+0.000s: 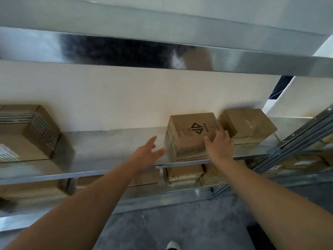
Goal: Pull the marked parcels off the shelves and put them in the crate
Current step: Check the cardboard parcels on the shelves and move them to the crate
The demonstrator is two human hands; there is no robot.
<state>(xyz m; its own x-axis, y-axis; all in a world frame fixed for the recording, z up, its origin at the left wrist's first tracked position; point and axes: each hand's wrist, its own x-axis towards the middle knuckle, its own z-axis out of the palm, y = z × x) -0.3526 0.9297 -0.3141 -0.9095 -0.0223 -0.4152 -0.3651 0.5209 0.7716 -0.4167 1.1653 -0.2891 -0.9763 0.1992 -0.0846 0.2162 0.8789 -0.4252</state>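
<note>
A brown cardboard parcel with a black diamond logo (pixel 191 130) lies on top of another parcel (pixel 182 150) on the metal shelf (pixel 108 147). My right hand (pixel 219 144) rests on the logo parcel's right front corner, fingers laid over its top and side. My left hand (pixel 149 150) reaches with straight, spread fingers just left of the stack, a small gap away from it. No crate is in view.
A plain parcel (pixel 246 125) sits right of the stack. Larger boxes (pixel 27 132) stand at the shelf's left end. More parcels (pixel 183 173) fill the shelf below. A metal shelf (pixel 162 55) runs overhead, an upright (pixel 302 136) stands at the right, grey floor (pixel 180 228) below.
</note>
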